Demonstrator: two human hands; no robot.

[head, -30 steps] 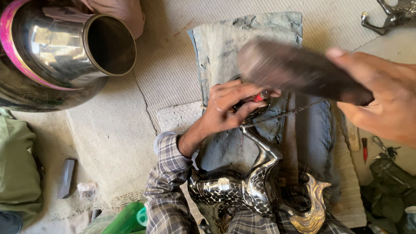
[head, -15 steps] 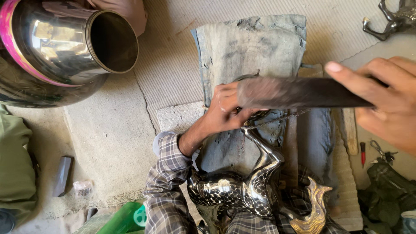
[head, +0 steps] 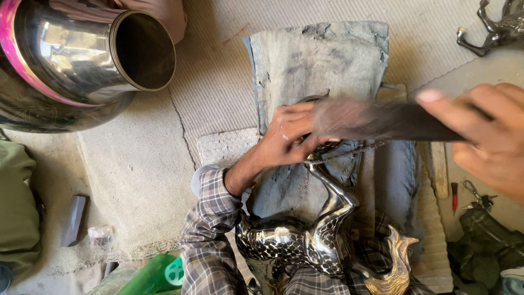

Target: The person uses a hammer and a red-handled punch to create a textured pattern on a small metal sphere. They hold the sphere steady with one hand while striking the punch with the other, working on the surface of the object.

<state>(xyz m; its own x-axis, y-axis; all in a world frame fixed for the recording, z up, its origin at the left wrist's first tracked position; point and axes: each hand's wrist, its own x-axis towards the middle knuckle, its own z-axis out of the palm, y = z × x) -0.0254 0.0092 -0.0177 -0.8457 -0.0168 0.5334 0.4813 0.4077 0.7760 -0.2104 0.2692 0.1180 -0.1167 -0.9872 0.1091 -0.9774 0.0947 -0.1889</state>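
**Tool swung level over the metal figure**

Head view: at frame centre, the left hand clamps the metal animal figure, its long neck running up from bottom centre. The right hand grips a blurred dark tool, lying horizontal, touching the left fingers. Half a second earlier it sat similarly; a second ago, tilted higher.

The floor is bare concrete, with a ribbed mat spread above the left hand. A grimy cloth lies on the mat just under that hand. Left of it sit a steel pot and a small dark block; keys lie below the right hand.
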